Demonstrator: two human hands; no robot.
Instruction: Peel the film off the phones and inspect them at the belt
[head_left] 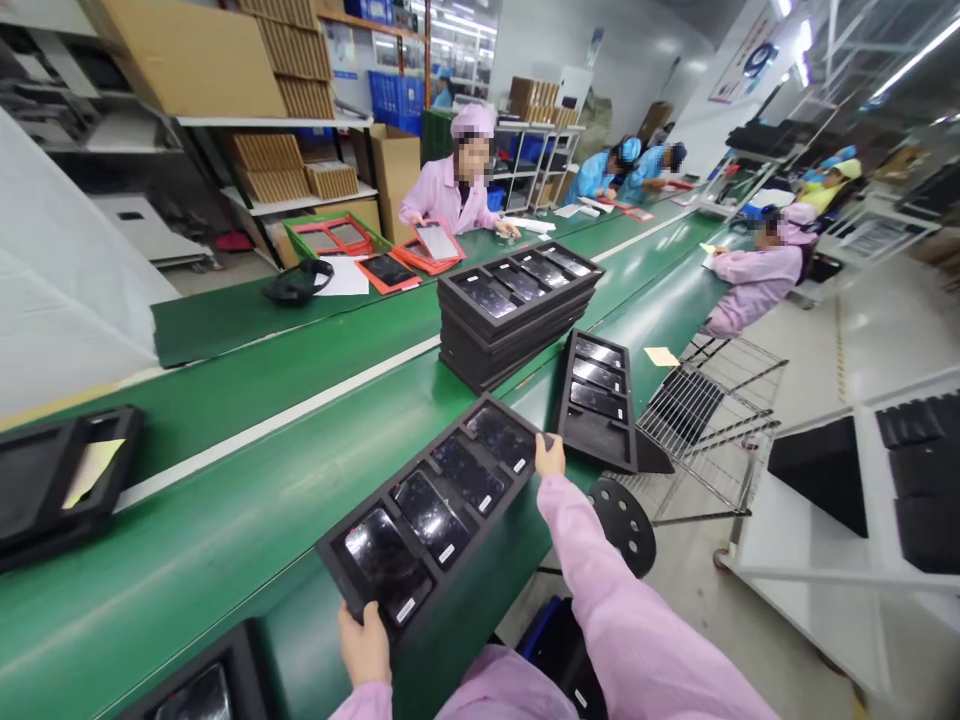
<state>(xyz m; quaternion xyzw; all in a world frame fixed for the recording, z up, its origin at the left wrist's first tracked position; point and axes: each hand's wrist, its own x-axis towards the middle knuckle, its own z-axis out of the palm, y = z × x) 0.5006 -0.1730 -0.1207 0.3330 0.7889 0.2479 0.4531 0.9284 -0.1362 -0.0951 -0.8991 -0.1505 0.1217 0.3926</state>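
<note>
Between my hands is a long black foam tray (463,540) with dark glossy phone screens (429,515) lying in its compartments. My left hand (364,645) grips the near left end, thumb over the rim. At the far right end, my right hand (550,456) is closed on the corner. Beyond the tray stands a stack of similar black trays (495,350), the top one filled with glossy screens. Just right of my right hand, another black tray (598,436) holds screens in three compartments; its nearest compartment shows no screen.
A green conveyor table (247,490) runs diagonally away. Black trays lie at the left edge (124,470) and bottom left (251,660). Across the table sits a person in pink (442,190) near red-framed sheets. A wire rack (720,400) and a perforated stool (626,525) stand at right.
</note>
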